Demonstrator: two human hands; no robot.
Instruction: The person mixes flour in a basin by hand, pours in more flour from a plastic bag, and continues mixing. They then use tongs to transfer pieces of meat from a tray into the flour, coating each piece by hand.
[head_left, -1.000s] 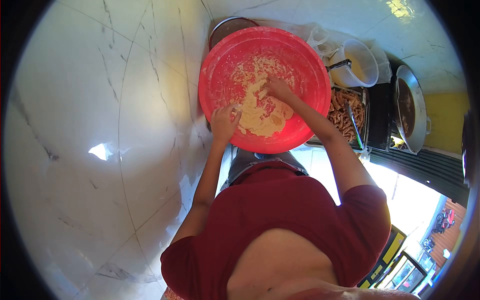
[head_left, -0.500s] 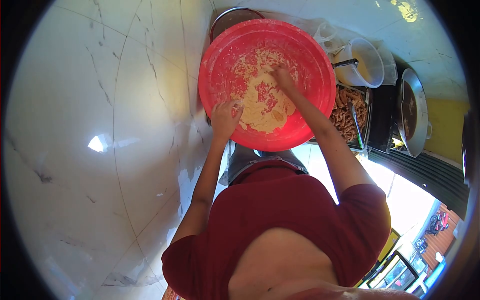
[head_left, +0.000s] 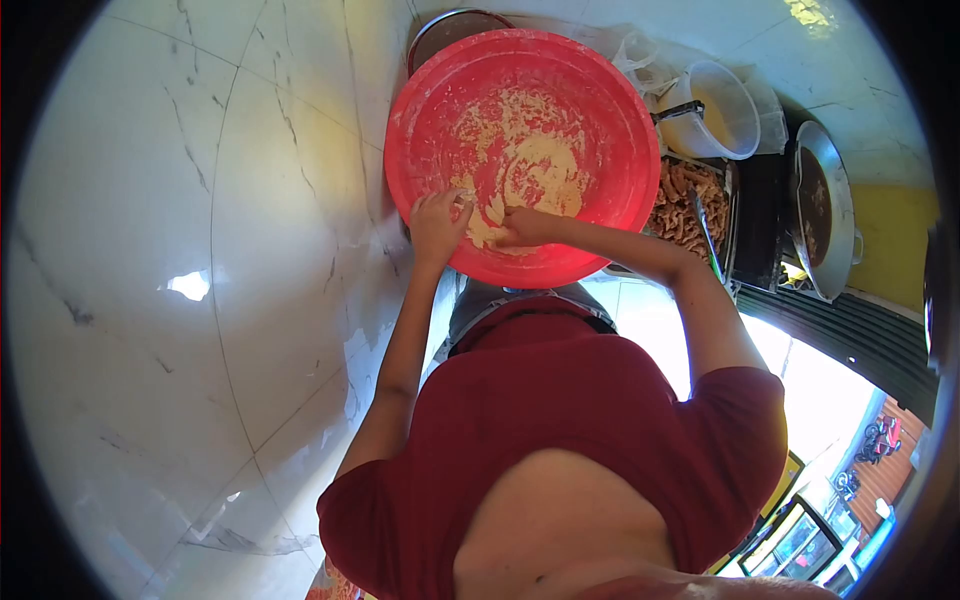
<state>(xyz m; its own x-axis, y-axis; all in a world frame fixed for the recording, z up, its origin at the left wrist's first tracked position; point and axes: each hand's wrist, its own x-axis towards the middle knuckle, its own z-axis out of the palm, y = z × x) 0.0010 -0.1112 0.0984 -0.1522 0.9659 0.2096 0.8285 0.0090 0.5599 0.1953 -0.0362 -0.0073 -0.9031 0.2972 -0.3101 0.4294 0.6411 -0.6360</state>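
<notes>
My right hand (head_left: 522, 228) has come back toward me: 1 second ago it was out in the middle of the red basin (head_left: 610, 110), half a second ago it reached even farther up the far side, and now it sits at the near edge, fingers curled down into the pale batter (head_left: 540, 165) right beside my left hand (head_left: 437, 222). The sweep has dragged the mix with it, so more bare red shows through the middle of the basin than before, and a lump is gathered at the near wall between my 2 hands. I judge that means I am scraping the sticky dough off the sides and pulling it into 1 mass, and that this pass is about finished. My left hand has hardly moved; it grips the near rim with fingers bent over the edge and thumb tips in the batter, steadying the basin. My right fingers are partly closed around a clump of batter, though how tightly I cannot tell, since the dough hides the tips. The basin itself has shifted slightly in view and rests on the white marbled surface (head_left: 200, 300) just ahead of my body. Off to my right stand a tray of fried strips (head_left: 690, 205), a white bucket (head_left: 728, 95) and a metal wok (head_left: 822, 215), all well apart from my hands.
</notes>
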